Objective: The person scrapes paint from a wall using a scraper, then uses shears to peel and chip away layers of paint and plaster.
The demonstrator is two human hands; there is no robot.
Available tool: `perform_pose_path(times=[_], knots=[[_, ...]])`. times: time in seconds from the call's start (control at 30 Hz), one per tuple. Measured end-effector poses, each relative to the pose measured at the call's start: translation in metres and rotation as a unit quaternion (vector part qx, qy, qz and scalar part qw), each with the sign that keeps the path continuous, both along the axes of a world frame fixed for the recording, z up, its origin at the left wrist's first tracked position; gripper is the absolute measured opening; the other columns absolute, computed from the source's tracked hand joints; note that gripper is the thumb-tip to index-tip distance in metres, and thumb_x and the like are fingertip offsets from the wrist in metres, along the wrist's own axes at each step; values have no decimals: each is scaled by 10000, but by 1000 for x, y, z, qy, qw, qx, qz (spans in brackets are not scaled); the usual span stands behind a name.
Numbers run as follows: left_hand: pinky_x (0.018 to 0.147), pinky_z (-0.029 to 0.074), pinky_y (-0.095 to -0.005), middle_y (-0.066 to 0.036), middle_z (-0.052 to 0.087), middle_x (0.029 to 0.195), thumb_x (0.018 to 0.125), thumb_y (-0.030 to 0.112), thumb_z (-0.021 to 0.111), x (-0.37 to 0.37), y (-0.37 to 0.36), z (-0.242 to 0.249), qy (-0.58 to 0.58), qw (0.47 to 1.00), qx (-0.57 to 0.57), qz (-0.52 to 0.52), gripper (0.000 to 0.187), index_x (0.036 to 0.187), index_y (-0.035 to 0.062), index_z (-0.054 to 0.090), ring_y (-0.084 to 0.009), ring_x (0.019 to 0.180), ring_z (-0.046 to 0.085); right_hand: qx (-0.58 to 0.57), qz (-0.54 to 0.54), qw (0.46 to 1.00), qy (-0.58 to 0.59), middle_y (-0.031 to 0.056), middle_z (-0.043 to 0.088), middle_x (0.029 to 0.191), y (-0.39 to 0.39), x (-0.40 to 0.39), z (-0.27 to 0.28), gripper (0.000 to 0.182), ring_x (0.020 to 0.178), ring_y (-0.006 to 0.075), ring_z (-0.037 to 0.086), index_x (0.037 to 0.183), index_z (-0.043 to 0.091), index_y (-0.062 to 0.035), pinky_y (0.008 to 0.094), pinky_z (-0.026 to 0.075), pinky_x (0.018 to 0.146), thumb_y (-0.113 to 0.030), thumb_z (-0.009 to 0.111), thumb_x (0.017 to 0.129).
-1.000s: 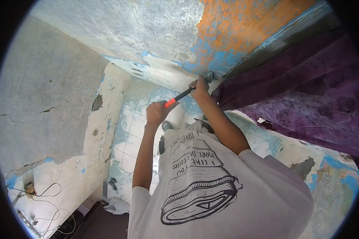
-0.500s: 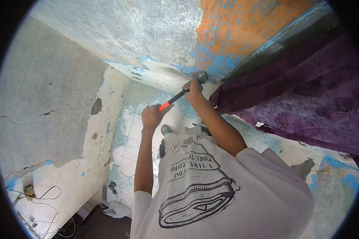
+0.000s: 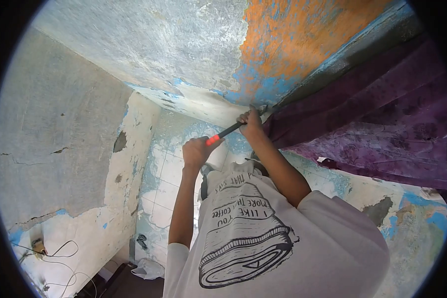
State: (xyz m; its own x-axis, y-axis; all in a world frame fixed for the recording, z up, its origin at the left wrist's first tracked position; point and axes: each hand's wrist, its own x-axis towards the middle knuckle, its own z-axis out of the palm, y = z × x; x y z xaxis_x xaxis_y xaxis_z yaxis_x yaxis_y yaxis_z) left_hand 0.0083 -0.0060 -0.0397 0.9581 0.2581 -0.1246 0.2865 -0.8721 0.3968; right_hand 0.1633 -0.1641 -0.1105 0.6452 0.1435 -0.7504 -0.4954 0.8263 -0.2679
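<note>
My left hand (image 3: 195, 151) is wrapped round the red end of a long-handled scraper (image 3: 231, 130). Farther up the black handle, my right hand (image 3: 251, 121) grips it just below the head. The scraper slants up to the right, and its small grey head is partly hidden behind my right hand. That head is at the lower part of the wall (image 3: 283, 54), by a strip of blue paint and close to the purple curtain's edge. Orange paint with blue patches covers the wall above it; left of that the surface is bare grey.
The purple curtain (image 3: 362, 119) hangs along the right side. Below my hands is a tiled floor (image 3: 159, 188) with pale blue-white smears. A socket with loose cables (image 3: 59, 253) is at lower left, near a white plastic bag (image 3: 148, 269).
Both hands and the scraper have shifted right and down the view. The scraper head has moved from the blue paint toward the curtain's edge.
</note>
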Motion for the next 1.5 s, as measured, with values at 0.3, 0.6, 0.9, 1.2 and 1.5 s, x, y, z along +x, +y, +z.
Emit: perform_pose_path(times=[0.3, 0.6, 0.9, 1.2, 1.5], knots=[[536, 495, -444, -182, 612, 561, 802, 628, 724, -7, 17, 6, -20, 999, -3, 37, 590, 668, 54, 701, -376, 546, 631, -38, 28, 998, 33, -23, 272, 591, 24, 2, 15, 312, 446, 111, 280, 742, 372, -161, 301, 285, 457, -209, 593, 958], [550, 494, -449, -198, 630, 614, 830, 630, 690, -19, 4, 0, -2, 997, -49, 53, 587, 704, 57, 702, -391, 593, 640, -92, 27, 995, 6, -21, 299, 587, 25, -1, 11, 265, 443, 111, 316, 780, 405, -142, 278, 267, 424, -203, 584, 965], [524, 470, -445, -196, 571, 542, 857, 564, 708, -13, 8, -16, -58, 998, -27, -4, 576, 662, 25, 657, -364, 514, 588, -55, 7, 998, -33, -20, 290, 573, 18, -5, 5, 331, 457, 121, 319, 744, 377, -146, 307, 306, 449, -203, 628, 952], [369, 271, -206, 55, 428, 588, 995, 463, 596, -69, 68, -10, 153, 792, -587, 66, 405, 974, 61, 551, -28, 415, 370, -139, 129, 947, -258, 50, 544, 769, 51, -83, 36, 313, 692, 169, 601, 1049, 515, -41, 329, 521, 688, -346, 567, 998], [482, 352, -239, 44, 421, 615, 1073, 497, 342, -88, 81, -19, 253, 726, -639, 27, 514, 990, 57, 595, -79, 496, 401, -147, 45, 973, -174, 122, 633, 973, 62, -123, 22, 360, 869, 238, 645, 1143, 537, -42, 395, 539, 825, -384, 527, 1030]])
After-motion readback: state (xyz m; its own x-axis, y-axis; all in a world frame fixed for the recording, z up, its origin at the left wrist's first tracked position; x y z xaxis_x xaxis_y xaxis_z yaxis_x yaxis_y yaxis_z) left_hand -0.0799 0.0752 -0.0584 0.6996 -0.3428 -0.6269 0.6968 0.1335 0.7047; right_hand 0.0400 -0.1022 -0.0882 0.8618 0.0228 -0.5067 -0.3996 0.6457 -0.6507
